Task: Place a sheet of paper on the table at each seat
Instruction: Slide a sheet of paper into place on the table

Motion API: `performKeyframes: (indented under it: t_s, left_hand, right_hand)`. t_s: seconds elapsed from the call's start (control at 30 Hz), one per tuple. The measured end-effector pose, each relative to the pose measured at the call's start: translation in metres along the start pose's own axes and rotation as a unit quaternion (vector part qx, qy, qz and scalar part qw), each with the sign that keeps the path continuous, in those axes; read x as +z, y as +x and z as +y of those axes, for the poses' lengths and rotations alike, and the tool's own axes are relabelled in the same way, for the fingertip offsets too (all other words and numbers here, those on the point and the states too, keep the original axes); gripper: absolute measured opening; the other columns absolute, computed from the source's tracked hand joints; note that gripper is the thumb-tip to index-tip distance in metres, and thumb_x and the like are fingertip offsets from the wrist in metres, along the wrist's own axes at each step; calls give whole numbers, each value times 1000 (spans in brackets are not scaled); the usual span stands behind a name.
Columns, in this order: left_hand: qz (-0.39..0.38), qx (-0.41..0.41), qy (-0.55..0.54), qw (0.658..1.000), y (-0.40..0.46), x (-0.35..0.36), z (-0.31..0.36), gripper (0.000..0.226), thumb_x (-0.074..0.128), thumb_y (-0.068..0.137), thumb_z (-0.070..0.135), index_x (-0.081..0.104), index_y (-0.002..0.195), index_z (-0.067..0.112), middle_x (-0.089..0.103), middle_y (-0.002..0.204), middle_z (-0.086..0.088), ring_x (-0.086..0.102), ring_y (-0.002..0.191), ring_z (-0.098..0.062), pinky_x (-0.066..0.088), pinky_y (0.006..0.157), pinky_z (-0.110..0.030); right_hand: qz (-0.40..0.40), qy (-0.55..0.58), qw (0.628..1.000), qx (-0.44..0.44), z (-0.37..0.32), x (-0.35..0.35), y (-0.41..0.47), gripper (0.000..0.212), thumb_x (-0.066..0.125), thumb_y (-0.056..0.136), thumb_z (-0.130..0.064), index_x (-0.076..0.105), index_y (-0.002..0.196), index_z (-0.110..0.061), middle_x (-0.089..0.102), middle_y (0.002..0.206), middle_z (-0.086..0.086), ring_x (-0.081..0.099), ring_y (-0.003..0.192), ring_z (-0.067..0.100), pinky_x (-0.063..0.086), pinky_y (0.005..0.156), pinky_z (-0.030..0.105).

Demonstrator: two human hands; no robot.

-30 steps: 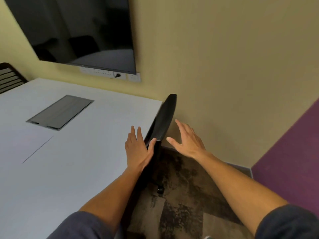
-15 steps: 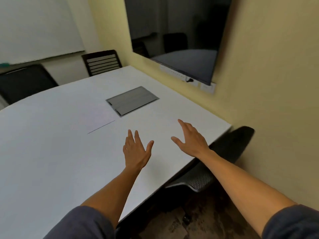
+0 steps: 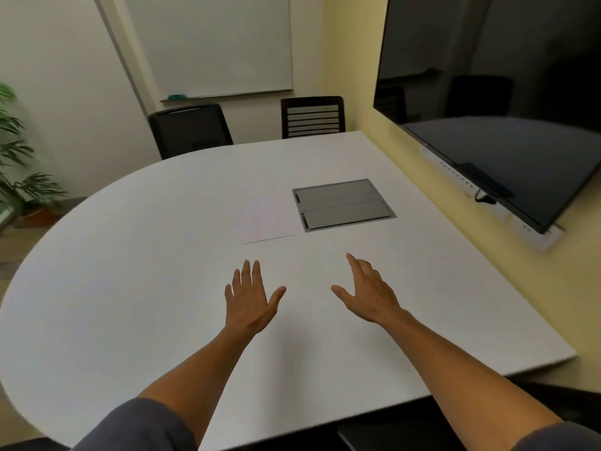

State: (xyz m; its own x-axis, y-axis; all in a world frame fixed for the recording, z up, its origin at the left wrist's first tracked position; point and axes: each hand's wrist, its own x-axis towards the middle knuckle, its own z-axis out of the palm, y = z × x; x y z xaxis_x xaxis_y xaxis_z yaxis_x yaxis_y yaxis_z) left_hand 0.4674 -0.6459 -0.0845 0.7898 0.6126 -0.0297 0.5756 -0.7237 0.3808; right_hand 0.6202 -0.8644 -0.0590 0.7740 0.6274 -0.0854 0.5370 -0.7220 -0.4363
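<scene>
The wide white bench, rounded at its left end and square against the yellow wall on the right, fills most of the view and carries very little. Above its right side hangs a large dark wall screen, and a white board is fixed to the far wall. 2 black chairs stand at the far edge: a solid-backed black chair on the left and a slatted black chair beside it, both pushed in, which marks them as seats the task has to serve. A green potted plant sits at the far left.

Set flush into the bench is a grey rectangular cable hatch. Just left of it, touching or almost touching its edge, lies the flat white stack or sheet of paper, near the middle of the bench and well apart from every seat. That central spot looks like a supply point, not a finished placement.

The left hand and the right hand hover over the bench just short of the paper, palms down. Each grip is spread wide with fingers splayed and holds nothing. Held this way they look ready to reach forward and lift a sheet. No seat in view has paper in front of it, so the task appears barely begun.
</scene>
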Motion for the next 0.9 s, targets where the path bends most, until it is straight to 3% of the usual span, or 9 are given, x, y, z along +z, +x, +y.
performKeyframes:
  t_s: [0.37, 0.63, 0.9]
  left_hand:
    - [-10, -14, 55, 998, 180, 7, -73, 90, 27, 93, 72, -2, 158, 17, -5, 167, -8, -3, 154, -30, 8, 123, -52]
    - [-89, -2, 87, 992, 299, 52, -111, 93, 21, 91, 74, -12, 156, 16, -19, 165, -10, -16, 152, -31, -1, 122, -53]
    - [-108, 11, 16, 994, 378, 112, -135, 88, 13, 89, 74, -13, 156, 22, -22, 164, -3, -23, 150, -25, -6, 123, -47]
  right_hand:
    - [-70, 11, 997, 26, -38, 55, 186, 86, 47, 96, -59, 2, 158, -20, 13, 165, 5, 27, 146, 30, 38, 111, 46]
    - [-117, 2, 992, 53, -63, 122, 296, 85, 44, 98, -56, 4, 158, -10, 11, 166, 8, 20, 148, 30, 30, 117, 45]
    - [-146, 59, 985, 71, -70, 192, 355, 85, 43, 99, -54, -4, 158, -12, -1, 168, 4, 5, 154, 22, 15, 122, 36]
